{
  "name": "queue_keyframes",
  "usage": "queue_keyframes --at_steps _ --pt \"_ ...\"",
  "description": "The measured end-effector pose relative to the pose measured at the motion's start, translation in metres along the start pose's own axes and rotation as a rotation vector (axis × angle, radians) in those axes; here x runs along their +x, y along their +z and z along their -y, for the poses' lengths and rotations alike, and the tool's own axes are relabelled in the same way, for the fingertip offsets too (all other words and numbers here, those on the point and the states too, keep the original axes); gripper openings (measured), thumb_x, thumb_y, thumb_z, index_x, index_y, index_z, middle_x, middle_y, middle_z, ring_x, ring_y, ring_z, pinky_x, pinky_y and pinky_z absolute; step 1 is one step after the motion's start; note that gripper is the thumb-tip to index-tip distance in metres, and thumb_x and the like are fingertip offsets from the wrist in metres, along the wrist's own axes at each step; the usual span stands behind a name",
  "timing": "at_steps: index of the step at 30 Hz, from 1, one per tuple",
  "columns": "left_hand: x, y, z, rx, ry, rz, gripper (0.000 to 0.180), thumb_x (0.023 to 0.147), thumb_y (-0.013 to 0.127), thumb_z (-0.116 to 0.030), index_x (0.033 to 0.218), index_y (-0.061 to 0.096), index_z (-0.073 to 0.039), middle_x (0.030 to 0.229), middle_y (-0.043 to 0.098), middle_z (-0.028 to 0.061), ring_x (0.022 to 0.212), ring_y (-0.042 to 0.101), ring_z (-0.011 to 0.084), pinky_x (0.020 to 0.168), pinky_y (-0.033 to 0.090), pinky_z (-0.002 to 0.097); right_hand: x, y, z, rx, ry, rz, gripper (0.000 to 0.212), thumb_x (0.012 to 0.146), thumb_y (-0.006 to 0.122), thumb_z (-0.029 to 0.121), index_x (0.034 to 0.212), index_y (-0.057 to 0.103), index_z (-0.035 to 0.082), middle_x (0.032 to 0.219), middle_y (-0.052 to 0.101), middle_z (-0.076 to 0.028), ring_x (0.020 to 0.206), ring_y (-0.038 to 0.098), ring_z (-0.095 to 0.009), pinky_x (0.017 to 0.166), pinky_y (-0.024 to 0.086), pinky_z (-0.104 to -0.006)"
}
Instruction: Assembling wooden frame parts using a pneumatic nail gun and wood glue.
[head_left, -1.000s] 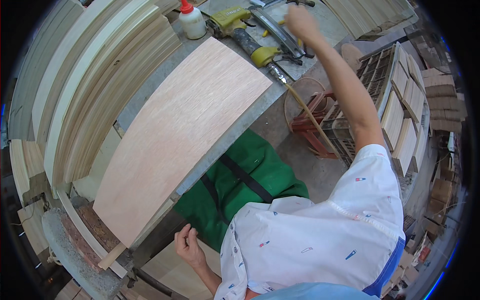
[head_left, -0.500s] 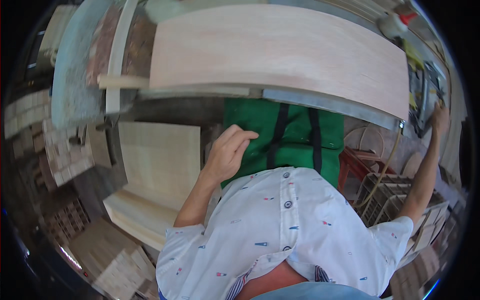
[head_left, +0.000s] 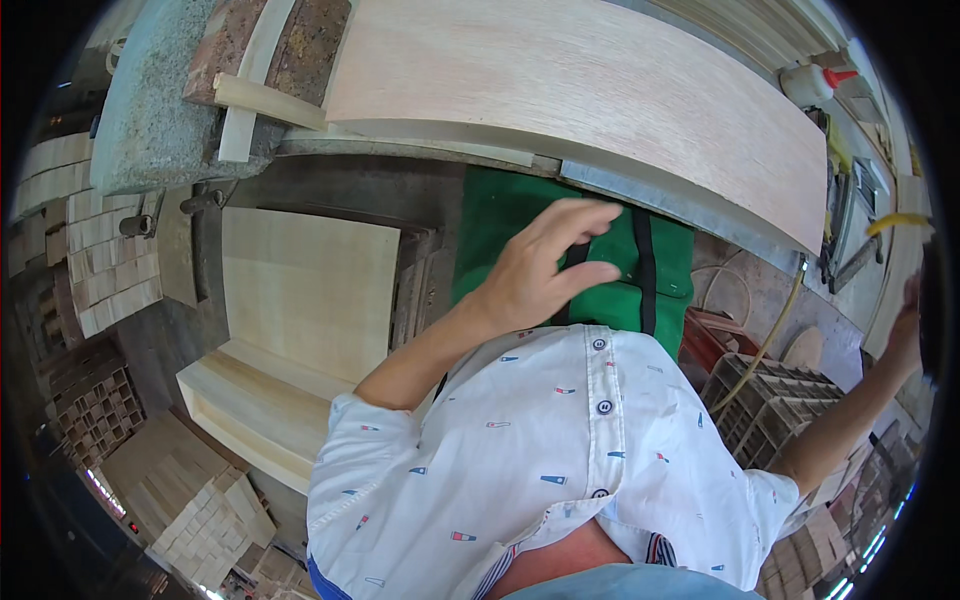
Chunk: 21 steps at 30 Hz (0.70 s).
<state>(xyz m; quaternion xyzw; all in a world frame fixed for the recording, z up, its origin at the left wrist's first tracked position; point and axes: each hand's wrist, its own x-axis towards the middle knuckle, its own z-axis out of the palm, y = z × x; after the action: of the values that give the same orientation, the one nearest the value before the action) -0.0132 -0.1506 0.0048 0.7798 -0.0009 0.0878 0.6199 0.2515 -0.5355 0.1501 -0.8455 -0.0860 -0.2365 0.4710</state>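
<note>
My left hand (head_left: 550, 255) is raised in front of my body, over the green apron (head_left: 500, 230) with black straps. Its thumb and fingers are apart and nothing is in them. At the far right rim, my right hand (head_left: 905, 325) is closed on a dark tool (head_left: 931, 300), largely cut off by the picture's edge. A curved yellow piece (head_left: 897, 221) shows just above that hand; I cannot tell whether it belongs to the tool. Across the bench before me lies a long pale wooden panel (head_left: 580, 85), apart from both hands.
A white bottle with a red tip (head_left: 815, 83) stands past the panel's right end. Wooden strips (head_left: 265, 100) cross on a brick and stone block at left. Below are a pale wooden box-like piece (head_left: 305, 280), stacked wood blocks (head_left: 110, 260) and a crate (head_left: 765, 395).
My right hand has left the tools at the bench's right end and moved outward with a dark tool in it. My left hand has risen to the right, its fingers spreading.
</note>
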Motion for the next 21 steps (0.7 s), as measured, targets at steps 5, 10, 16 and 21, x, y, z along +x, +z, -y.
queue_keyframes --at_steps 5,10,16,21 --pt "0.034 0.025 -0.029 -0.347 0.181 -0.003 0.076 0.086 0.068 -0.041 0.142 0.034 -0.001 0.136 0.046 0.0148 0.12 0.052 0.0247 0.097 0.045 0.0368 -0.124 0.074 0.086 0.315 0.137 0.505 0.032 0.087 0.056 0.004 0.118 0.059 -0.002 0.079 0.054 -0.002 0.063 0.053 -0.008 0.056 0.045 -0.0211" --pt "0.01 0.043 -0.027 -0.53 0.088 -0.032 0.084 0.088 0.062 -0.049 0.143 0.026 0.003 0.137 0.041 0.0188 0.124 0.047 0.0282 0.103 0.039 0.039 -0.203 0.151 0.119 0.895 0.345 0.677 0.035 0.086 0.056 0.005 0.119 0.055 -0.004 0.091 0.059 -0.009 0.079 0.058 -0.015 0.069 0.05 -0.0266" --pt "-0.012 0.037 0.005 0.054 0.221 -0.217 0.103 0.082 0.052 -0.068 0.145 0.021 0.007 0.147 0.023 0.0285 0.133 0.03 0.0415 0.109 0.027 0.0471 -0.273 0.18 0.14 1.155 0.86 0.626 0.051 0.09 0.053 0.008 0.137 0.039 -0.002 0.124 0.054 -0.016 0.113 0.055 -0.024 0.095 0.046 -0.038" --pt "-0.027 0.023 0.009 0.186 0.377 -0.087 0.108 0.077 0.056 -0.073 0.144 0.025 0.006 0.146 0.027 0.0267 0.134 0.028 0.041 0.11 0.023 0.0484 -0.253 0.154 0.108 1.24 0.841 0.787 0.055 0.09 0.052 0.01 0.141 0.033 -0.002 0.115 0.054 -0.015 0.105 0.056 -0.026 0.093 0.047 -0.0413"
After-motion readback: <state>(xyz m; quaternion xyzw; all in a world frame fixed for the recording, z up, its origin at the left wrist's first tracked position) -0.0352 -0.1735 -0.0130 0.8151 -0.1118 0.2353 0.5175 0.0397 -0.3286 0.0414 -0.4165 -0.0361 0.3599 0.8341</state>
